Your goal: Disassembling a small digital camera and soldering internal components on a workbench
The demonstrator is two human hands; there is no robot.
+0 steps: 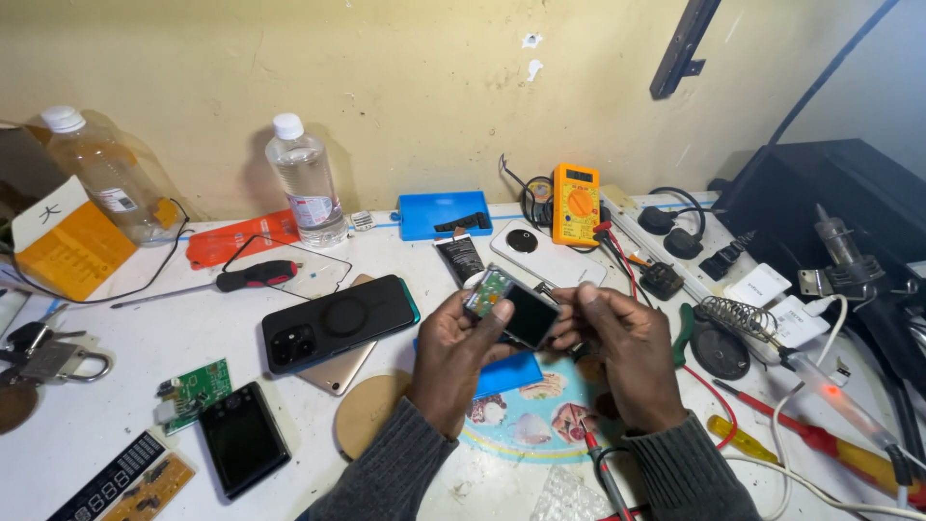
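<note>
both sleeves, grey and ribbed, come up from the bottom edge, and the two hands meet just above the middle of the white workbench (87, 425). left hand (453, 357) is curled around the near end of a small phone part (511, 307), its fingers (487, 323) wrapped under it and the thumb lying across the front. right hand (622, 352) pinches the far corner of the same part, thumb and forefinger pressed together on its edge. neither hand is spread flat; both are closed on the piece.

the part is held up off the bench, tilted, between the two hands and touching both. it shows a dark screen face and, at its left end, a bare green circuit board, so the casing looks already off or partly off. judging from that, the opening-up seems done and the work on the inside is under way; nothing shows it being closed again, and no tool is in either hand.

just below the hands lie a blue card (511, 371) and a round mat with pictures (540, 420). left of them rest a black phone (338, 323) face down, a second dark phone (243, 439) and a loose green board (198, 386). a red-handled screwdriver (256, 277) lies further left, well apart. behind the hands sit a white phone (545, 253), an orange meter (576, 205) and a blue tray (444, 214). a soldering iron (839, 400) rests to the right, its light glowing red.
</note>
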